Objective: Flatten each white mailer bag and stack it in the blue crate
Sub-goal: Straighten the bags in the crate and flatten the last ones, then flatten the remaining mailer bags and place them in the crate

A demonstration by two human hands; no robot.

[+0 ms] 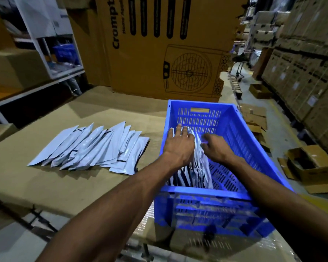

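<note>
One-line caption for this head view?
Both hands, left hand and right hand, press white mailer bags into the blue crate.

Two bare forearms are seen, entering from the lower edge of the view, with no sleeve, cuff or glove visible on either. No watch, bracelet or ring can be made out on the wrists or fingers. The left hand [178, 146] is shown from the back, with raised tendons and knuckles visible. The right hand [217, 148] is likewise uncovered, and its fingertips are blurred. Both forearms are lean, with faint lines of muscle visible along their length.
</note>
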